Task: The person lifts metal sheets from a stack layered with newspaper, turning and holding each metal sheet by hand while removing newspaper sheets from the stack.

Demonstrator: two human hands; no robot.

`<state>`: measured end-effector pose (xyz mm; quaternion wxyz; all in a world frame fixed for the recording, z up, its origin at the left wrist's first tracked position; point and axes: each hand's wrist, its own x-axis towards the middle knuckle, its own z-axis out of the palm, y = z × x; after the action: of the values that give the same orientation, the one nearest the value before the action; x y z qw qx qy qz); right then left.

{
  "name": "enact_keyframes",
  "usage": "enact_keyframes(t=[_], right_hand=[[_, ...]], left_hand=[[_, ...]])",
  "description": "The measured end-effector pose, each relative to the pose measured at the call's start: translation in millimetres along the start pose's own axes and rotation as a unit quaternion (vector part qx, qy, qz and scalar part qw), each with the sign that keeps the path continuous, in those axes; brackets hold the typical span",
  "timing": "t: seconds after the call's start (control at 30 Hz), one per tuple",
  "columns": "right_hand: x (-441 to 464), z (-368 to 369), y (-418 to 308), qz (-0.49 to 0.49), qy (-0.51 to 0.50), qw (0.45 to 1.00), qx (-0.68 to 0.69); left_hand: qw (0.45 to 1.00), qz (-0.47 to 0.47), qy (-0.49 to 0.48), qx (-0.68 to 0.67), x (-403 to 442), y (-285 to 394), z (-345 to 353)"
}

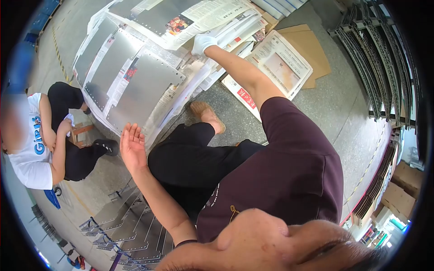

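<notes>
My left hand (pixel 133 147) is bare and raised, palm toward the camera, fingers outstretched with nothing in them. It is beside the near edge of a stack of flat metal sheets (pixel 142 92) interleaved with newspaper. My right hand (pixel 203 44) wears a white glove and is closed at the edge of a newspaper sheet (pixel 210 20) on top of the stack. Its fingertips are partly hidden. Another grey metal sheet (pixel 153 16) with small holes along its edge lies beside that newspaper.
A seated person (pixel 34 140) in a white shirt is at the left, beside the stack. Newspapers (pixel 282 65) and cardboard (pixel 312 49) lie on the floor to the right. Racks of dark panels (pixel 375 58) stand at the far right, and a wire rack (pixel 122 235) stands below.
</notes>
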<state>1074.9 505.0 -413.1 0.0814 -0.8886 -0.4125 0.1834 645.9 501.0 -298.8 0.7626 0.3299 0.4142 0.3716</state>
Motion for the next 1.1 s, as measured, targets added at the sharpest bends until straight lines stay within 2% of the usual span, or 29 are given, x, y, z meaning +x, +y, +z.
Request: enact_keyframes(t=[0.33,0.43,0.47,0.57,0.6,0.73,0.83,0.87,0.97,1.1], right_hand=[[-12,-6,30,0.025,-0.048,0.995,0.079],[-29,-7,47,-0.010,-0.091,0.993,0.069],[-35,4,53,-0.037,-0.018,0.998,0.044],[-58,16,65,-0.051,0.002,0.998,0.039],[-80,-6,53,-0.014,-0.082,0.995,0.049],[-104,3,44,-0.003,0.001,0.999,0.046],[-116,14,33,-0.002,0.120,0.991,0.058],[-125,9,26,0.029,0.078,0.995,0.051],[-131,18,17,0.043,0.130,0.990,0.022],[-120,19,7,0.051,0.110,0.992,0.034]], left_hand=[[1.000,0.012,0.015,0.011,-8,0,-9],[1.000,0.008,0.016,0.024,-9,-1,-9],[1.000,0.005,0.015,0.026,-10,-1,-8],[1.000,0.002,0.015,0.024,-9,-2,-8],[1.000,0.002,0.016,0.021,-8,-3,-9],[1.000,-0.003,0.020,0.021,-6,-5,-12],[1.000,-0.007,0.025,0.016,-2,-7,-17],[1.000,-0.008,0.025,0.014,-1,-8,-20],[1.000,-0.010,0.025,0.015,-3,-8,-22],[0.999,-0.014,0.026,0.014,-5,-8,-24]])
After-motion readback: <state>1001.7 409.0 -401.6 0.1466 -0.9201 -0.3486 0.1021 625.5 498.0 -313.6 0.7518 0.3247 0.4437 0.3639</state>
